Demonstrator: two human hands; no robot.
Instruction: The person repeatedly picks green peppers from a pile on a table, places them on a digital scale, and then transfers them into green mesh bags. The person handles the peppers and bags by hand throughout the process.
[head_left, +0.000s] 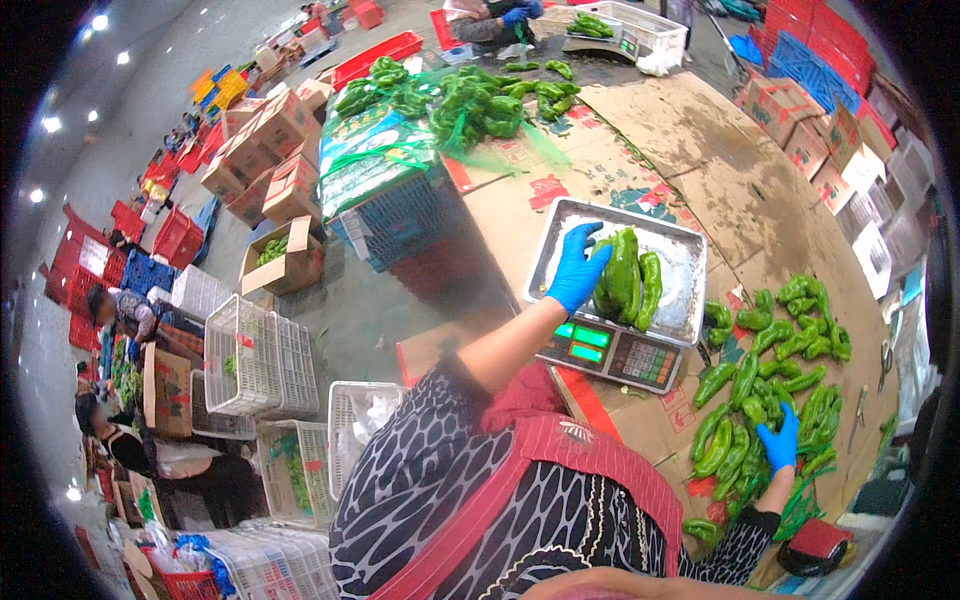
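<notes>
A digital weighing scale with a metal tray (686, 281) stands on the cardboard-covered table. Several green peppers (622, 274) lie on that tray. My left hand (576, 270), in a blue glove, is at the left side of these peppers, fingers spread and touching or very near them; a firm hold cannot be told. The scale's display (587, 343) is lit green. To the right, my right hand (781, 439), also blue-gloved, rests with fingers apart on a pile of green peppers (731, 450). Whether its fingertips grip one is hidden.
More peppers in green netting (472, 109) lie at the table's far left, by a stacked blue crate (397, 225). Scissors (886, 355) and a knife (857, 416) lie at the right. White plastic crates (262, 360) stand on the floor at left. A co-worker (487, 22) sits across.
</notes>
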